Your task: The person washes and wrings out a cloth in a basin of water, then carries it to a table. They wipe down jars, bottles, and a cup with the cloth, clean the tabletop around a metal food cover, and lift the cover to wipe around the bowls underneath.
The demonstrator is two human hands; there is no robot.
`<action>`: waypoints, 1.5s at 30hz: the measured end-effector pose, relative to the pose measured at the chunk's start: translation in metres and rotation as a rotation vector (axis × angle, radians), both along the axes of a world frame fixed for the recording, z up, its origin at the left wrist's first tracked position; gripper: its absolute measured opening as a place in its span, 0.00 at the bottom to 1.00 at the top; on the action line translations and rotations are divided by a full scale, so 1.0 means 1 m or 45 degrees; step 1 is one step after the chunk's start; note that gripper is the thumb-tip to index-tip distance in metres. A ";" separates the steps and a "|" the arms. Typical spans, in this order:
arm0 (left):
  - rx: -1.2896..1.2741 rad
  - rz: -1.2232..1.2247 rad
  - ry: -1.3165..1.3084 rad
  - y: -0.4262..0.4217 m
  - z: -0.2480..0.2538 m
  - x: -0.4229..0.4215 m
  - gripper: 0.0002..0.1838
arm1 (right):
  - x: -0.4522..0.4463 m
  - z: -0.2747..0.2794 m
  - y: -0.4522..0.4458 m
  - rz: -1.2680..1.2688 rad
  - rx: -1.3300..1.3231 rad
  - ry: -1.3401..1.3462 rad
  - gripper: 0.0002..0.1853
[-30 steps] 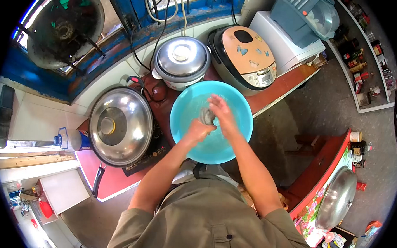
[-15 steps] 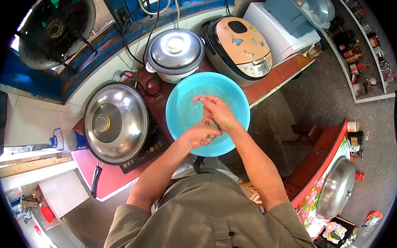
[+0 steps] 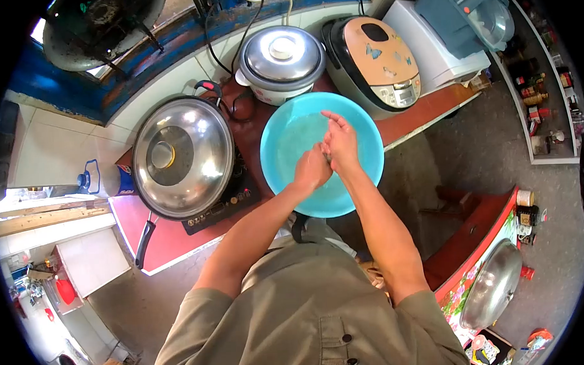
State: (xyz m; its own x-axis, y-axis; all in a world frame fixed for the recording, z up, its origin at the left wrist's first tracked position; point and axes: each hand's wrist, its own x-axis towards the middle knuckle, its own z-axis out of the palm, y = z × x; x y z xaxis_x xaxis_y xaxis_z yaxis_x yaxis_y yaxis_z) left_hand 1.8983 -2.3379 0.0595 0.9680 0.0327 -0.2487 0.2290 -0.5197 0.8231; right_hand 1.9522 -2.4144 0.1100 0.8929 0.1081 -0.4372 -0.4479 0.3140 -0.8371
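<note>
A light-blue basin (image 3: 270, 177) with clear water (image 3: 293, 134) in it stands at the counter's front edge. Over its middle, my left hand (image 3: 313, 169) is closed, its fingers curled toward the right hand. My right hand (image 3: 342, 142) presses against it; the forefinger points up and left while the other fingers are bent in. A small dark greyish thing shows between the two hands, mostly hidden, and its kind cannot be made out.
Left of the basin, a lidded pan (image 3: 189, 186) sits on an induction cooker (image 3: 206, 221). Behind are a silver-lidded rice cooker (image 3: 278, 61) and a larger cooker (image 3: 381, 57) with butterfly pictures. A red table (image 3: 468, 247) carrying a metal lid (image 3: 495, 285) is at right.
The view has shifted, so the counter items appear farther right and slightly higher. My left hand has turned, its fingers now pointing more away from me. Both hands remain together over the basin.
</note>
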 end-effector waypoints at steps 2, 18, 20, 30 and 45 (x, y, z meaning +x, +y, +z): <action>0.126 -0.050 -0.071 0.003 0.003 0.003 0.16 | 0.001 0.000 0.004 -0.116 -0.023 -0.005 0.15; 0.510 -0.478 -0.270 0.025 -0.009 0.006 0.11 | -0.013 -0.024 -0.002 -0.311 0.044 0.095 0.15; 0.557 -0.510 -0.250 0.025 -0.011 0.005 0.11 | -0.015 -0.027 -0.003 -0.313 0.042 0.092 0.16; 0.539 -0.564 -0.293 0.021 -0.010 0.004 0.13 | -0.019 -0.028 -0.008 -0.376 0.097 0.100 0.17; -0.303 -0.420 -0.183 0.002 0.076 -0.015 0.26 | -0.063 0.027 -0.080 0.119 -0.164 -0.277 0.23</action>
